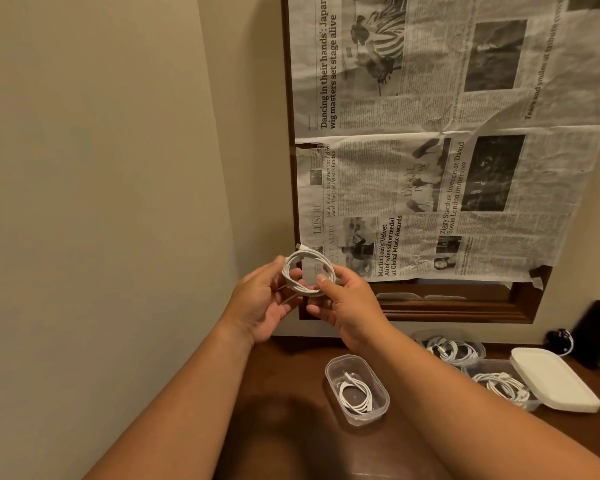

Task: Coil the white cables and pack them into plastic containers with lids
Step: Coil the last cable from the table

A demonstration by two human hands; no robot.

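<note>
I hold a coiled white cable up in front of the wall, well above the table. My left hand grips the coil's left side, and my right hand pinches its right side with thumb and fingers. A plug end sticks out at the coil's top left. Below on the table stands an open clear plastic container with one coiled white cable inside.
Two more clear containers with coiled cables stand at the right, beside a white lid. A dark object sits at the far right. The brown wooden table meets a wall with a newspaper-covered frame.
</note>
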